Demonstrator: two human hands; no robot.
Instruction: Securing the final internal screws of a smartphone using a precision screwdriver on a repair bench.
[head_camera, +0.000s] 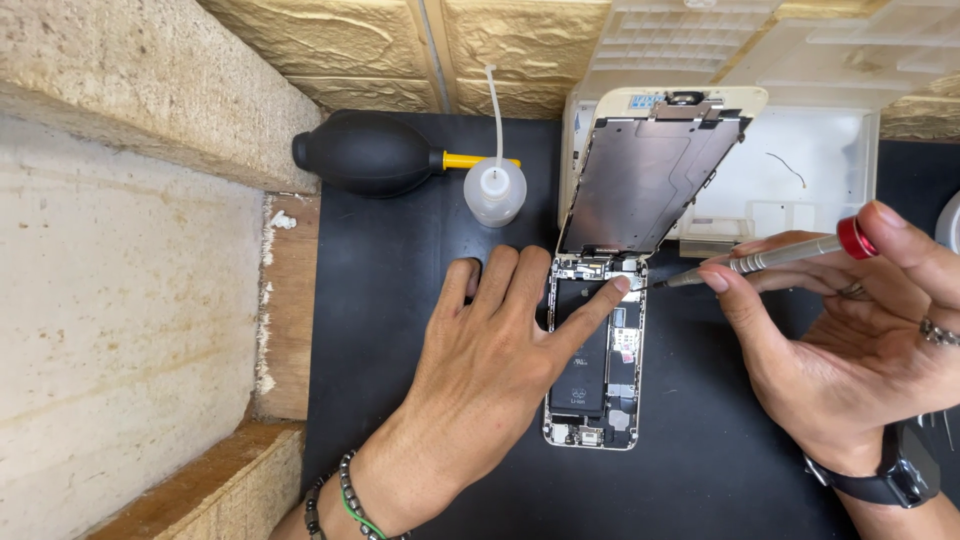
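Head view. An opened phone (596, 370) lies at the centre of a black mat (400, 300) on the table, its internals exposed: black battery, small boards and connectors. Its screen panel (645, 180) is swung up toward 12 o'clock, hinged at the phone's top edge and leaning against a white plastic parts box (820, 160) at 1 o'clock.

The left hand (490, 350) enters from 7 o'clock and lies flat, fingers spread, holding nothing. Its index fingertip presses on the phone's upper right corner beside the hinge; the other fingers rest on the mat just left of the phone. A beaded bracelet (345, 495) circles that wrist.

The right hand (850, 340) enters from 4 o'clock, thumb and fingers closed around a slim silver screwdriver (770, 255) with a red cap. The tip points to 9 o'clock and sits at the phone's upper right edge, just beside the left index fingertip. Rings and a dark wristwatch (895, 475) are worn on this hand.

At 11 o'clock on the mat lie a black rubber air blower (365, 152) with a yellow nozzle and, just right of it, a small clear squeeze bottle (494, 190) with a long thin spout.
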